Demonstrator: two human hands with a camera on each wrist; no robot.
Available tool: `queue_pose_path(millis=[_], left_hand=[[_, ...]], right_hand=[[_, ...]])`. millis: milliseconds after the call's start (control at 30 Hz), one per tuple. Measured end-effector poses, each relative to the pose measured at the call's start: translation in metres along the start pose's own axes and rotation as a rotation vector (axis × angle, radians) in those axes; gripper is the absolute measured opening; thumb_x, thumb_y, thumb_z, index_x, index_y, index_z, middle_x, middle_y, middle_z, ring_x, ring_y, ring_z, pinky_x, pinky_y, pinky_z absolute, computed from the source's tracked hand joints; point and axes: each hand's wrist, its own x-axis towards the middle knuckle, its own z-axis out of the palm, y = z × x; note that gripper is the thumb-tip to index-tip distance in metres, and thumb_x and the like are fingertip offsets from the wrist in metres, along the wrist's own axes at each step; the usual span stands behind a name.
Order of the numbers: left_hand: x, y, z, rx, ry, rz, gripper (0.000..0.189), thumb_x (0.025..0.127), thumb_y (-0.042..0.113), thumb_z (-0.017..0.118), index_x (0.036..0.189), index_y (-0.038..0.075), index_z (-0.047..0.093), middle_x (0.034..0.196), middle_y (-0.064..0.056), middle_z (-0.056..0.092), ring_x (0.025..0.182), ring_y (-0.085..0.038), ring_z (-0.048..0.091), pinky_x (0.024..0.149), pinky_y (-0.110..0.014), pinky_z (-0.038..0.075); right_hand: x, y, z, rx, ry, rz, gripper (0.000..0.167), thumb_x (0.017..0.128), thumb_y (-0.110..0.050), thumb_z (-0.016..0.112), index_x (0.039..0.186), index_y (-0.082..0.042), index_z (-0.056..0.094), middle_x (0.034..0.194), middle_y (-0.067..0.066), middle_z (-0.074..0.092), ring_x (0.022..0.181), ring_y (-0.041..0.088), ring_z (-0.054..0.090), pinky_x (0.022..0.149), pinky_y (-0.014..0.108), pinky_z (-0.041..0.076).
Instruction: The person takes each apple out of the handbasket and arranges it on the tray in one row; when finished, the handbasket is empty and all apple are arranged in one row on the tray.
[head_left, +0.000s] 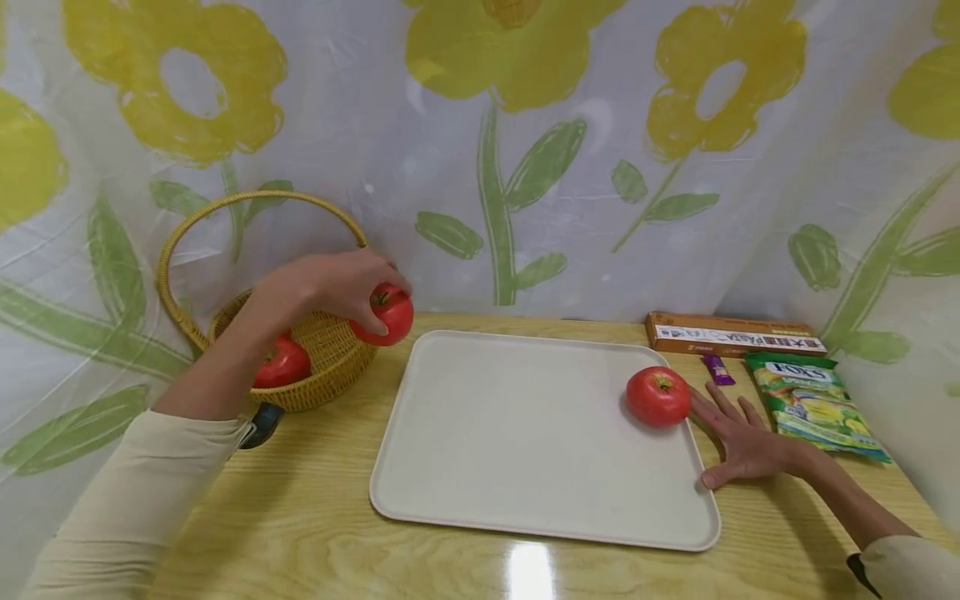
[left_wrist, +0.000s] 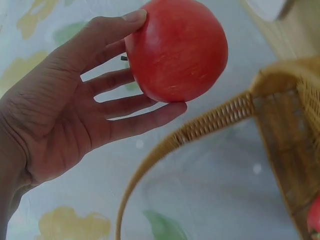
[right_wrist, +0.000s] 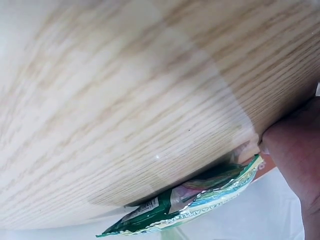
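My left hand (head_left: 341,283) grips a red tomato (head_left: 394,317) between thumb and fingers, beside the right rim of a wicker basket (head_left: 330,392). In the left wrist view, the thumb and fingers stretch round the smooth side of this tomato (left_wrist: 180,50). Another tomato (head_left: 285,364) lies inside the basket, partly hidden by my forearm. On the right side of a pale tray (head_left: 517,433) sits a third tomato (head_left: 658,397). My right hand (head_left: 750,450), fingers spread, rests at the tray's right edge, fingertips close to that tomato.
Right of the tray lie a green candy bag (head_left: 817,404), a small purple wrapped sweet (head_left: 717,369) and a long brown pasta box (head_left: 735,333). The basket's tall arched handle (head_left: 161,275) rises at the left. A flowered curtain (head_left: 337,125) closes off the table's back.
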Motion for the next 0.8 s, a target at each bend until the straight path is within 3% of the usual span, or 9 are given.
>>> queue_pose_path(millis=[200, 367, 600, 800], left_hand=[[0.017, 0.017, 0.008, -0.034, 0.003, 0.038, 0.048, 0.08, 0.02, 0.086, 0.125, 0.009, 0.073, 0.119, -0.011, 0.066, 0.11, -0.027, 0.06, 0.086, -0.043, 0.062], [0.032, 0.034, 0.013, -0.054, -0.013, 0.079, 0.047, 0.082, 0.021, 0.085, 0.126, 0.01, 0.072, 0.121, -0.01, 0.066, 0.113, -0.027, 0.061, 0.088, -0.043, 0.062], [0.058, 0.061, 0.02, -0.068, -0.012, 0.129, 0.051, 0.082, 0.024, 0.086, 0.129, 0.01, 0.07, 0.128, -0.01, 0.065, 0.118, -0.028, 0.061, 0.091, -0.042, 0.062], [0.082, 0.079, 0.029, -0.093, -0.006, 0.162, 0.057, 0.083, 0.025, 0.085, 0.135, 0.01, 0.067, 0.133, -0.011, 0.064, 0.125, -0.028, 0.059, 0.094, -0.041, 0.062]], right_hand=[[0.001, 0.002, 0.0, -0.01, -0.007, 0.011, 0.114, 0.086, -0.08, 0.062, 0.169, -0.036, -0.002, 0.171, 0.033, 0.002, 0.16, 0.042, -0.027, 0.114, 0.085, -0.011], [0.002, 0.003, -0.001, 0.01, -0.019, 0.027, 0.117, 0.085, -0.077, 0.066, 0.169, -0.035, -0.003, 0.171, 0.034, -0.001, 0.159, 0.045, -0.026, 0.114, 0.085, -0.013], [0.001, 0.002, -0.001, -0.003, -0.017, 0.017, 0.115, 0.086, -0.079, 0.064, 0.168, -0.037, -0.004, 0.171, 0.032, -0.001, 0.16, 0.039, -0.028, 0.113, 0.086, -0.01], [0.003, 0.0, -0.003, 0.005, -0.026, 0.035, 0.119, 0.083, -0.075, 0.069, 0.169, -0.033, -0.001, 0.171, 0.033, 0.0, 0.159, 0.048, -0.023, 0.113, 0.086, -0.01]])
